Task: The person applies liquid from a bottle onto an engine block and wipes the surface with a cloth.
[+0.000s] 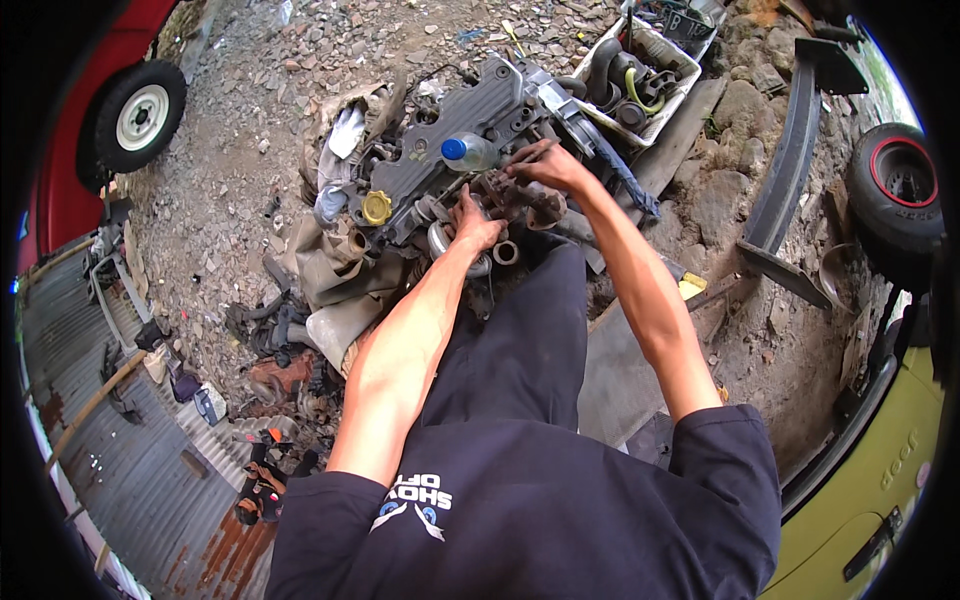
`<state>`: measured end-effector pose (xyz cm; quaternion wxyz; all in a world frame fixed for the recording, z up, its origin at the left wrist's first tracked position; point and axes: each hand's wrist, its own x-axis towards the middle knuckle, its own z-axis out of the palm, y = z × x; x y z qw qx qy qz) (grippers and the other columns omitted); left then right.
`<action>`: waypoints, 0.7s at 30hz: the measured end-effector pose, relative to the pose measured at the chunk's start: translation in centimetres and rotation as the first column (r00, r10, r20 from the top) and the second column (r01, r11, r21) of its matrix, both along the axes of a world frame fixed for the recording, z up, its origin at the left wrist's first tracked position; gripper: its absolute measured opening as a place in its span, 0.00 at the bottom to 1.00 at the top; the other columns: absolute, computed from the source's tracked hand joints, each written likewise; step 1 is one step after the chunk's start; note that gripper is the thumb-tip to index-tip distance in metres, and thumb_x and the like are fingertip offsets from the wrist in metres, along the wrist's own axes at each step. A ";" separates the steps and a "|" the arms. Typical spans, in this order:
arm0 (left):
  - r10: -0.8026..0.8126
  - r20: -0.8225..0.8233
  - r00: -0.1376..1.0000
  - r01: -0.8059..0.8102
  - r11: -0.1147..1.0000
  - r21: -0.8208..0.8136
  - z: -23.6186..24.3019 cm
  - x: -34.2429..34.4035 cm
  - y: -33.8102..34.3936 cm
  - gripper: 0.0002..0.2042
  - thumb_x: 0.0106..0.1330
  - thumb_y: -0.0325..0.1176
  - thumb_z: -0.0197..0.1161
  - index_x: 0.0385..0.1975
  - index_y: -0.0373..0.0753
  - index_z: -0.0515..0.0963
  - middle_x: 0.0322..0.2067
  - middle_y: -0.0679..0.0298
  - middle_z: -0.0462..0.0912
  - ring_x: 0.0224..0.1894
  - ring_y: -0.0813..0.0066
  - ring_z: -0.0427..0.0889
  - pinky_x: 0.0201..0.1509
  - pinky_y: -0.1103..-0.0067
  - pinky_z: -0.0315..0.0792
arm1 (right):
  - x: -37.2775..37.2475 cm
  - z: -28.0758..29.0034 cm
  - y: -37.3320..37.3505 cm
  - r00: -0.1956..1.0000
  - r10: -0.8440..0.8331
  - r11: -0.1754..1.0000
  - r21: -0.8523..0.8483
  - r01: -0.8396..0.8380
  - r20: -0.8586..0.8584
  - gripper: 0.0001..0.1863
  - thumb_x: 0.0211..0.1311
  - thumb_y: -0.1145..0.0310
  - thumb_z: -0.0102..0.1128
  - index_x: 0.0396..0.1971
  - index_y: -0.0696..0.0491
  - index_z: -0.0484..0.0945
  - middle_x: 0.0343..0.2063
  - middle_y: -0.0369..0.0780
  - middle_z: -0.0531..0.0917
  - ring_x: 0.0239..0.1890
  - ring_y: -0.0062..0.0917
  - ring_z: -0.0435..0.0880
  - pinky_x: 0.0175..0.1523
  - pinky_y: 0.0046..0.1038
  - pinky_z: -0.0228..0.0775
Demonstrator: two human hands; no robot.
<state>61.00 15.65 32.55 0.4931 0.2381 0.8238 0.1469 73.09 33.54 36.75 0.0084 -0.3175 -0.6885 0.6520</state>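
A car engine (440, 130) with a grey ribbed cover and a yellow oil cap (377, 207) lies on the ground before me. A clear plastic bottle (480, 153) with a blue cap rests on it. My left hand (477, 226) is at the engine's near side, fingers bent against the metal parts by a curved pipe (440, 240); what they pinch, if anything, is hidden. My right hand (550, 168) is closed on a slim dark rod-like piece, too small to identify, above a rusty brown metal part (542, 205) at the engine's near right.
A white crate (660, 120) of hoses and parts stands beyond the engine at the right. Greasy parts and cloths (340, 265) lie left of it. A steel beam (785, 170), a loose wheel (905, 185), and corrugated sheets (130, 370) surround the gravel. A green vehicle (880, 480) is near right.
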 end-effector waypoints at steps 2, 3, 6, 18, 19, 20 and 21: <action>-0.006 0.005 1.000 0.006 1.000 -0.002 -0.2 -0.2 0.1 0.58 0.47 0.42 0.77 0.72 0.49 0.36 0.71 0.53 0.48 0.73 0.56 0.43 0.75 0.60 0.39 | 0.1 0.2 1.3 0.999 0.054 0.996 -0.064 -0.054 -0.004 0.12 0.54 0.65 0.66 0.34 0.57 0.86 0.28 0.39 0.87 0.30 0.20 0.84 0.38 0.24 0.75; -0.012 0.007 1.000 0.012 1.000 -0.015 0.1 0.0 0.1 0.58 0.47 0.42 0.77 0.72 0.49 0.36 0.71 0.53 0.47 0.73 0.56 0.43 0.75 0.60 0.39 | -0.2 0.0 1.4 0.999 0.032 0.997 0.064 -0.032 -0.007 0.12 0.54 0.66 0.66 0.34 0.57 0.85 0.28 0.39 0.87 0.29 0.20 0.84 0.37 0.24 0.75; -0.019 0.002 1.000 0.019 0.999 -0.044 1.2 0.3 0.2 0.58 0.48 0.43 0.76 0.72 0.49 0.36 0.71 0.53 0.47 0.73 0.56 0.43 0.75 0.60 0.38 | -1.0 -0.9 0.9 0.997 0.039 0.993 0.113 -0.046 0.067 0.11 0.55 0.67 0.66 0.35 0.57 0.85 0.29 0.39 0.87 0.32 0.18 0.84 0.38 0.23 0.76; -0.023 -0.006 1.000 0.023 1.000 -0.016 1.0 0.1 0.2 0.58 0.47 0.42 0.77 0.72 0.47 0.37 0.70 0.52 0.48 0.73 0.55 0.44 0.75 0.61 0.41 | -1.4 -1.4 0.4 0.996 0.042 0.930 0.362 -0.068 0.081 0.11 0.55 0.68 0.68 0.37 0.57 0.85 0.29 0.38 0.87 0.31 0.20 0.85 0.38 0.25 0.78; -0.017 -0.001 1.000 0.017 1.000 0.005 0.5 -0.3 0.2 0.58 0.47 0.42 0.77 0.72 0.47 0.38 0.70 0.52 0.48 0.73 0.55 0.44 0.75 0.61 0.41 | -1.2 -1.0 1.1 0.996 0.057 0.986 0.154 -0.066 0.063 0.12 0.55 0.68 0.68 0.36 0.58 0.85 0.29 0.38 0.87 0.31 0.20 0.85 0.38 0.25 0.77; -0.020 0.011 1.000 0.019 1.000 0.024 0.5 -0.3 0.3 0.58 0.46 0.42 0.77 0.72 0.47 0.38 0.70 0.52 0.48 0.72 0.55 0.45 0.75 0.61 0.42 | -0.2 -0.9 2.3 0.997 0.062 0.996 -0.063 -0.058 0.049 0.12 0.55 0.67 0.69 0.36 0.58 0.85 0.29 0.39 0.87 0.31 0.20 0.85 0.38 0.25 0.77; -0.022 0.013 1.000 0.021 1.000 0.014 0.4 -0.1 0.2 0.58 0.46 0.42 0.77 0.72 0.47 0.38 0.70 0.52 0.48 0.72 0.55 0.45 0.75 0.61 0.42 | 0.3 -0.7 2.8 0.998 0.062 0.959 -0.278 -0.051 0.033 0.12 0.55 0.67 0.69 0.36 0.59 0.85 0.29 0.39 0.87 0.31 0.20 0.85 0.38 0.25 0.77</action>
